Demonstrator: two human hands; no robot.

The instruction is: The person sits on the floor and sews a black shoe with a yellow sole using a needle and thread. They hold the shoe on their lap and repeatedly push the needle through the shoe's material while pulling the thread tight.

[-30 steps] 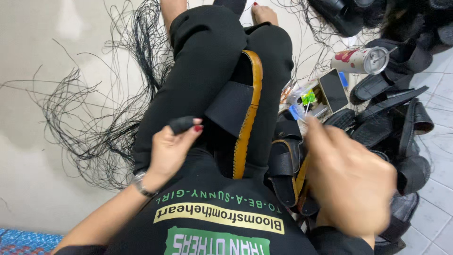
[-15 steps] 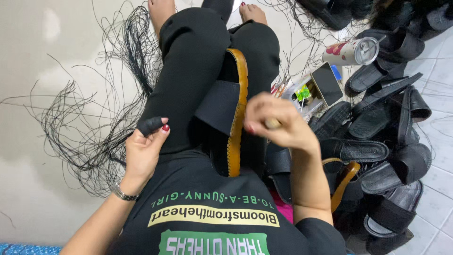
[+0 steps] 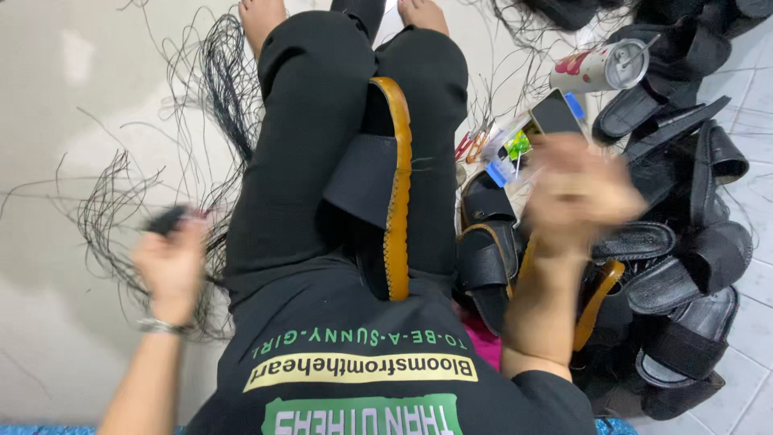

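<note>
A black sandal [image 3: 378, 189] with a tan stitched sole edge is lying on its side between the person's black-trousered thighs, its wide strap facing left. A small dark object [image 3: 167, 220], blurred, is sitting in the left hand [image 3: 171, 262].

I see a pale beige smooth floor [image 3: 72, 97] on the left and light grey square floor tiles [image 3: 753, 105] on the right, evenly lit.

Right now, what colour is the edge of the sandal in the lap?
Tan-orange along the sandal sole edge, black strap; head view.
</note>
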